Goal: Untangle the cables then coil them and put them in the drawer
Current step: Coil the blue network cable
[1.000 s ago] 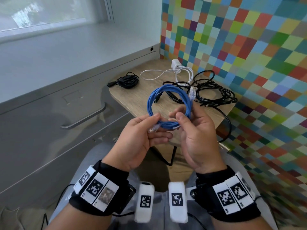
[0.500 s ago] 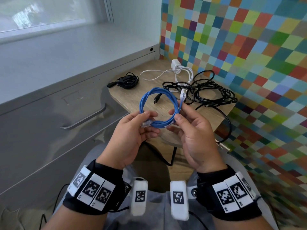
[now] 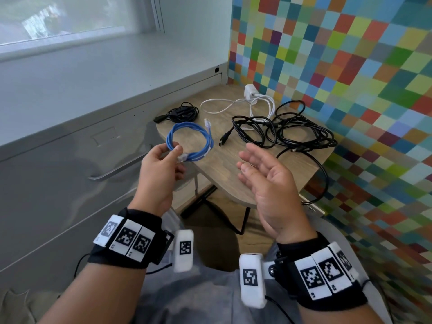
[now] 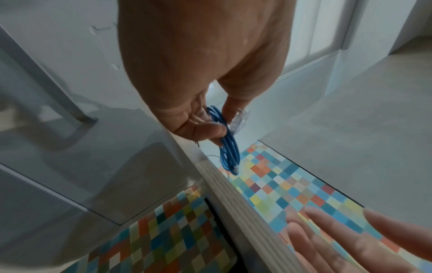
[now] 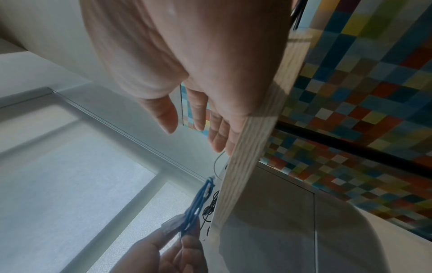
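Your left hand (image 3: 161, 174) pinches the coiled blue cable (image 3: 189, 141) above the table (image 3: 236, 174); your right hand (image 3: 268, 181) hovers beside it, fingers spread, holding nothing.

The wooden bench (image 3: 224, 169) carried a black cable tangle (image 3: 287, 132) (mid-frame), a white charger cable (image 3: 236, 104) above it, and a small black bundle (image 3: 180, 113) further left.

An office-like room: grey metal filing drawers (image 3: 70, 160), a small wooden table (image 3: 229, 164), a multicoloured checkered wall (image 3: 350, 66).
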Demonstrator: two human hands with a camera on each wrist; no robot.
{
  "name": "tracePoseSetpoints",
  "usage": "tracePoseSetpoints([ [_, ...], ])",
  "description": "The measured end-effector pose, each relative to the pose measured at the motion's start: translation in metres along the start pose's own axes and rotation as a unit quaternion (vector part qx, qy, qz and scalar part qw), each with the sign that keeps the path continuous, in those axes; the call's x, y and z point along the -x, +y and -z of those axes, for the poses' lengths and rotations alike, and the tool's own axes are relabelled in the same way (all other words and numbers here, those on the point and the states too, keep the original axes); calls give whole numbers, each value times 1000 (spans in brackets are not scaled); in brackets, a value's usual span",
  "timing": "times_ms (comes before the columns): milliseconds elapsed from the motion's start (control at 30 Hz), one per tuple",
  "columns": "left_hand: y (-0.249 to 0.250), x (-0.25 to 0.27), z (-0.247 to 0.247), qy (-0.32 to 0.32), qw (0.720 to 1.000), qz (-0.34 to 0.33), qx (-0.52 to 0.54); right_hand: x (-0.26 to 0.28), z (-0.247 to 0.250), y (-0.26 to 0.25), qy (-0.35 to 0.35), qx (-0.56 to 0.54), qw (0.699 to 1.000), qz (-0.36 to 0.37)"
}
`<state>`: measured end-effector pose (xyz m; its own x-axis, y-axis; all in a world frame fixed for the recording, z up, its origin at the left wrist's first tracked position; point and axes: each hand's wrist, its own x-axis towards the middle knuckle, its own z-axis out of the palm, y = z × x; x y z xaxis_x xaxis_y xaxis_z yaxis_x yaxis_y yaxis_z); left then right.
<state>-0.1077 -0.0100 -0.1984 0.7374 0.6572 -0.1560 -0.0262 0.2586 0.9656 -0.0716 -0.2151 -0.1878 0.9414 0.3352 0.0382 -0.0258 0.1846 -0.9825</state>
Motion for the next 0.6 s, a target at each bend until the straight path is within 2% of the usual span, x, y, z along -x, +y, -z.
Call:
tracePoseSetpoints([
  [200,-2,-23,1,5,1000,16,5,-3,2,3,3,0,1000,-1],
  [267,-2,-26,-2,-2,1000,7,-4,-3,2,3,3,1,1000,-4],
  [367,0,-27,-7,26,1000,-11,0,-4,3,3,4,-1,1000,-9],
  [533,9,-28,-1,-6,998,-13,-53,-5,4,3,7,-7,1000,-14],
  [600,12,-28,3,-6,995,-34,-96,-5,4,3,11,-6,1000,-15],
])
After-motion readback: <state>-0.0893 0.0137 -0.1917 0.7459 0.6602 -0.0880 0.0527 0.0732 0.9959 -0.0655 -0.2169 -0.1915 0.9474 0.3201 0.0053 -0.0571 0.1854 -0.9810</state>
